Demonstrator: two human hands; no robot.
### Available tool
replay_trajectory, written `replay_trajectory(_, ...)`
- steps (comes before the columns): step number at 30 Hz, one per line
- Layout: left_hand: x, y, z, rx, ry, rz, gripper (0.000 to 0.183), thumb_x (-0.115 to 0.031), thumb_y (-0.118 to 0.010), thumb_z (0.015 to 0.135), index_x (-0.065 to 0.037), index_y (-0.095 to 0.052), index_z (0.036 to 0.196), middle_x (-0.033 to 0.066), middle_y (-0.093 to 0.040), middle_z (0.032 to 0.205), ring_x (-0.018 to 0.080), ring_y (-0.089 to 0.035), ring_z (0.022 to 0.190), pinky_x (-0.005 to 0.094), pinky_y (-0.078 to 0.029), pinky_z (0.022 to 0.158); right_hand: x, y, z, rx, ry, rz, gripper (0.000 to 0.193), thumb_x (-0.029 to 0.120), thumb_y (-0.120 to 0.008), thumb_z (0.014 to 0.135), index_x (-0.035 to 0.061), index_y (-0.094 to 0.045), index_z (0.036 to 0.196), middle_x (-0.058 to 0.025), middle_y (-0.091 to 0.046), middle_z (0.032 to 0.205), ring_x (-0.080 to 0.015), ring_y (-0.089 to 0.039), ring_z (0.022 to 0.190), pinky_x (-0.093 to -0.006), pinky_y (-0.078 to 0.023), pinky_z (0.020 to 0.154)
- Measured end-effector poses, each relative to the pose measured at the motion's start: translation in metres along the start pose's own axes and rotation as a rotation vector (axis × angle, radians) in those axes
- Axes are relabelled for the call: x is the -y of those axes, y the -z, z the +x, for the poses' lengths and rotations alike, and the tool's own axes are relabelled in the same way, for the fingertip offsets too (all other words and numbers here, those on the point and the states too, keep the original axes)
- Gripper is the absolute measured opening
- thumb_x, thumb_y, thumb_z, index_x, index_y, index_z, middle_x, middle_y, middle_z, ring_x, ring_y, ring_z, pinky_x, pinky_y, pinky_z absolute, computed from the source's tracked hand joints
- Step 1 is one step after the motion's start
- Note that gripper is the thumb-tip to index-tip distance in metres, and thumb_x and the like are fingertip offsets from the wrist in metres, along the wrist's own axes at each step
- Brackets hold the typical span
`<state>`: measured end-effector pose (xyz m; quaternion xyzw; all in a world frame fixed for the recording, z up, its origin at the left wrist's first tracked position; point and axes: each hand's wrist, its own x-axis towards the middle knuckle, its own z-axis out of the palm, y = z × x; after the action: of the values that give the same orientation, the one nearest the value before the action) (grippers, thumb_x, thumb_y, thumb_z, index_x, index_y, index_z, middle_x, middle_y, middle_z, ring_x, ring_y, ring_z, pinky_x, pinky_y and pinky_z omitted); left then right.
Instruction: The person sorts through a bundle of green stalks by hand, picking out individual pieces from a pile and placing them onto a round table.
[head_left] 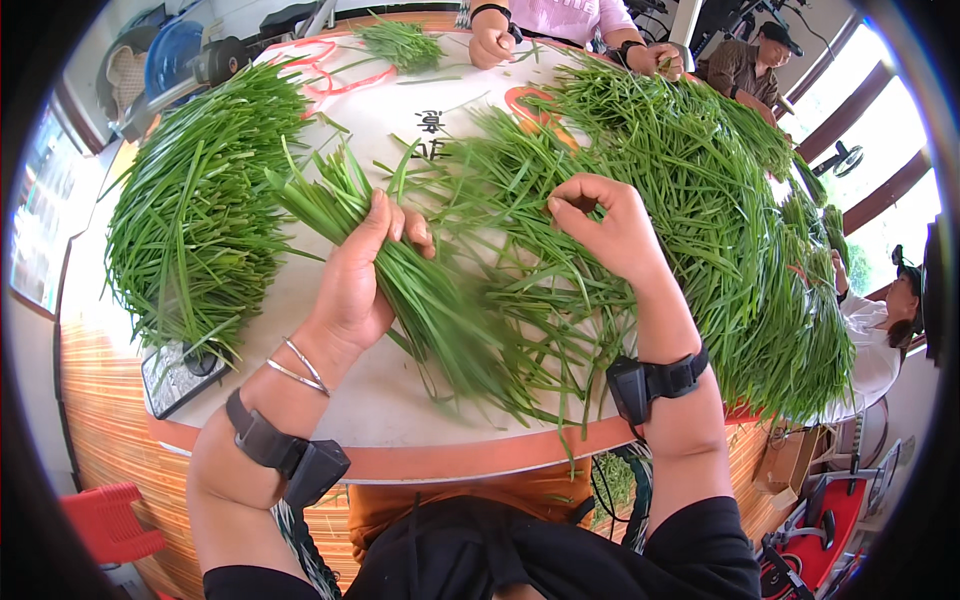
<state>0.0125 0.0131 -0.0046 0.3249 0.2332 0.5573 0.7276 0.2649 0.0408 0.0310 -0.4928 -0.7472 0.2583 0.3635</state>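
My left hand point(352, 280) is wrapped round a bunch of Chinese chives point(425, 305), long flat green leaves held slantwise above the table. The bunch's lower part is smeared by motion. To its right, my right hand point(612, 225) hovers over loose chives point(540, 260), thumb and fingertips pinched together. Whatever is between those fingertips, if anything, is too small to make out. A tall stack of chives point(195, 200), laid mostly the same way, stands left of my left hand. Beyond my right wrist spreads a big heap of chives point(710, 230).
The white table point(390, 420) has an orange edge. At its left edge lies a phone point(180, 378), partly under the stack. A small chive bunch point(400, 45) and red ties point(330, 80) lie at the far side. Several other people work around the table. A red stool point(110, 525) stands lower left.
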Motion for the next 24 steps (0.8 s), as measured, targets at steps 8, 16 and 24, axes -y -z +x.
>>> replay_trajectory(8, -0.003, -0.006, -0.003, 0.051, 0.02, 0.008, 0.034, -0.037, -0.045, 0.095, -0.012, -0.04, 0.072, 0.0021, -0.048, 0.074, 0.016, -0.048, 0.076, 0.0297, -0.042, 0.075, -0.011, 0.002, 0.004, -0.381, -0.114, 0.352, 0.014, 0.01, -0.061, 0.08, -0.002, -0.065, 0.086, -0.0003, -0.06, 0.069, -0.0051, -0.049, 0.058, -0.0217, -0.041, 0.054)
replay_trajectory(16, -0.003, -0.005, -0.002, 0.015, -0.03, 0.049, 0.032, -0.035, -0.042, 0.096, -0.013, -0.04, 0.072, -0.002, -0.038, 0.063, 0.012, -0.044, 0.065, 0.031, -0.042, 0.073, 0.001, 0.051, -0.005, 0.236, -0.156, 0.173, 0.02, 0.017, -0.063, 0.083, -0.0027, -0.067, 0.086, -0.0071, -0.067, 0.081, -0.0104, -0.06, 0.073, -0.025, -0.046, 0.071)
replay_trajectory(24, -0.005, -0.011, -0.005, -0.022, 0.105, 0.036, 0.018, -0.029, -0.046, 0.095, -0.012, -0.049, 0.091, -0.0061, -0.031, 0.057, 0.0047, -0.032, 0.048, 0.0217, -0.034, 0.054, -0.039, -0.001, 0.009, -0.082, -0.124, -0.729, 0.043, 0.032, -0.07, 0.071, 0.0047, -0.061, 0.104, -0.0143, -0.059, 0.105, -0.0279, -0.057, 0.095, -0.0397, -0.047, 0.082)
